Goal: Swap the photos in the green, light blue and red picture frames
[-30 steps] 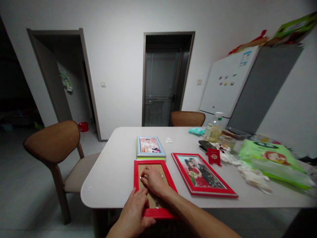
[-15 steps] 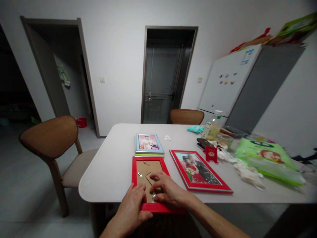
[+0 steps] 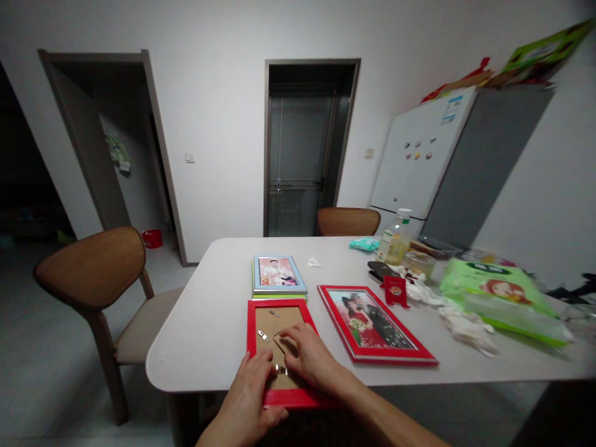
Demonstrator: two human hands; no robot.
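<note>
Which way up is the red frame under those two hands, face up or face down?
Face down: the red frame shows its brown backing board and small metal clips, with no picture visible.

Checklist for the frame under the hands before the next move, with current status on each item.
1. Near frame back side up: ok.
2. Left hand on its near left corner: ok.
3. Right hand clear of the backing: not ok, it is over the right side.
4. Near clip fastened: cannot tell.
5. Near frame wholly over the table: not ok, its near end seems to jut past the edge.
6. Right frame apart from near frame: ok.
</note>
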